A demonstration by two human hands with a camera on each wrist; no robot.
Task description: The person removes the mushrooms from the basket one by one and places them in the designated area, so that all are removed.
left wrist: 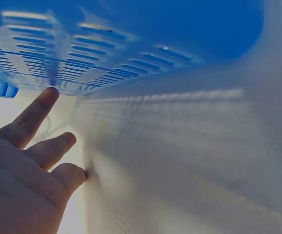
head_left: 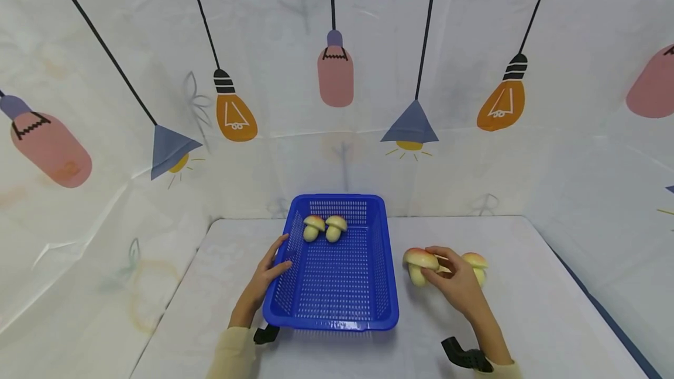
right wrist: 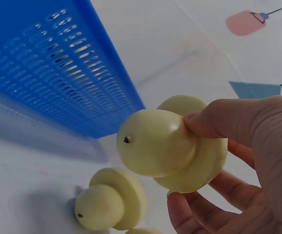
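A blue plastic basket (head_left: pixel 337 321) stands on the white table, two toy mushrooms (head_left: pixel 313 228) lying side by side at its far left. My left hand (head_left: pixel 260 278) holds its left rim, thumb over the edge. In the left wrist view, the other fingers (left wrist: pixel 38 114) extend along the basket's outer wall (left wrist: pixel 111 44). To the right of the basket, my right hand (head_left: pixel 457 282) pinches a toy mushroom (head_left: pixel 420 258) with a reddish cap and pale stem. Seen from its stem end, this mushroom (right wrist: pixel 155 141) sits between thumb and fingertips.
Another toy mushroom (head_left: pixel 476 263) lies beyond the right hand, partly covered by it. In the right wrist view, a mushroom (right wrist: pixel 102 207) rests on the table below the held one. A white cloth wall (head_left: pixel 295 162) with printed lamps rises behind the table.
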